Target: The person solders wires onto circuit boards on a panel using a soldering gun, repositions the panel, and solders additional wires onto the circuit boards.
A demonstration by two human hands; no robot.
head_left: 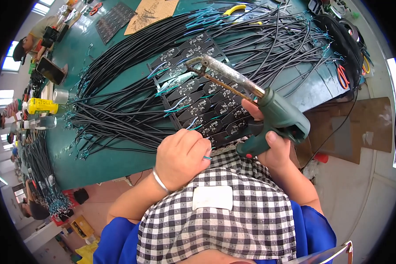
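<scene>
My right hand (275,149) is wrapped round the grip of a dark green soldering gun (282,112). Its long metal barrel points up and left over the black circuit boards (201,108), with a thin brownish tube running beneath it. My left hand (182,152) is closed in front of the boards, at the table's near edge. A teal wire end (207,158) sticks out beside its fingers; the rest of what it grips is hidden. Teal and white wires lie across several boards, and black cables (114,114) fan out to the left of them.
More black cables (290,48) cover the table's right side, near orange-handled scissors (342,77). A yellow bottle (42,106), a clear bottle (42,122) and a phone (52,70) stand at the left edge. People work farther left. Cardboard (361,127) lies at the right.
</scene>
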